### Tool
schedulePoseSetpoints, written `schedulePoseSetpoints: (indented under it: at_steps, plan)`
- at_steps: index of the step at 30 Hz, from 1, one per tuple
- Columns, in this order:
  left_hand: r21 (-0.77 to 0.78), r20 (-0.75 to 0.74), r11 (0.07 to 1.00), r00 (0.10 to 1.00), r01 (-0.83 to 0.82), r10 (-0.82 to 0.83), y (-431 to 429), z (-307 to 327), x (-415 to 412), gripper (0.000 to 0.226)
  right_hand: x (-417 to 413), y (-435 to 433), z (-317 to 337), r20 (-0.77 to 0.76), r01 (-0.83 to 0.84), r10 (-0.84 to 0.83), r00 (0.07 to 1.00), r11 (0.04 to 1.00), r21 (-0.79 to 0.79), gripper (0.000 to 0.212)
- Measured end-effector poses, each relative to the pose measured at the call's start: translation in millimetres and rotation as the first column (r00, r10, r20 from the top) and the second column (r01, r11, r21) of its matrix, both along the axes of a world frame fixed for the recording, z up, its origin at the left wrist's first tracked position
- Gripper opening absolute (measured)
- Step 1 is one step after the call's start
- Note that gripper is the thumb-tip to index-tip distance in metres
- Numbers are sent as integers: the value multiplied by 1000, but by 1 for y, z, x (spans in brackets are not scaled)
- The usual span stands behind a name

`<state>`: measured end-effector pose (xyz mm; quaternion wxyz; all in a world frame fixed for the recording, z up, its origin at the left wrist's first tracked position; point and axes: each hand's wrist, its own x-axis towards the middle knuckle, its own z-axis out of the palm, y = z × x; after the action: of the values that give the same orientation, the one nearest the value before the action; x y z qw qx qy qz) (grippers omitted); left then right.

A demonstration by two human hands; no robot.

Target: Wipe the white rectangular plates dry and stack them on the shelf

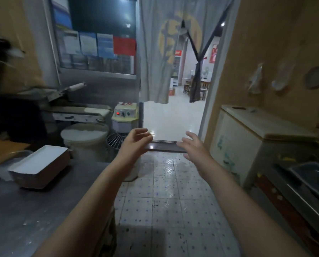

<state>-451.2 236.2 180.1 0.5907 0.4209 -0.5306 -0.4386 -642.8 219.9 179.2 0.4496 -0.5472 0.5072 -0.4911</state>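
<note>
Here both arms reach forward over the tiled floor (173, 201), the left hand (136, 141) with fingers loosely curled around nothing and the right hand (194, 147) with fingers spread and slack, also empty. The stack of white rectangular plates (41, 164) sits well to the left of the left fingers, on the steel counter (43, 210), touched by neither hand. A white bucket (84, 138) stands between the stack and those fingers.
</note>
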Motion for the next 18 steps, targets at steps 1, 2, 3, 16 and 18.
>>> schedulePoseSetpoints:
  at_steps: [1,2,3,16,18]
  plan:
    - [11,12,1000,1000,-23,23,-19,0,2,17,2,-20,0,-38,-37,37,999,999,10,62]
    - [22,19,999,999,-50,49,-38,-1,4,16,4,-40,1,-59,-67,67,996,998,13,64]
    - [31,21,997,997,-72,71,-57,-1,5,16,6,-60,3,-68,-85,85,994,996,4,64]
    - [91,67,929,933,-359,354,-221,-15,5,25,14,-276,-17,39,-303,303,952,953,10,62]
    - [64,47,886,889,-459,456,-248,-16,6,22,14,-316,-21,57,-357,356,933,934,6,65]
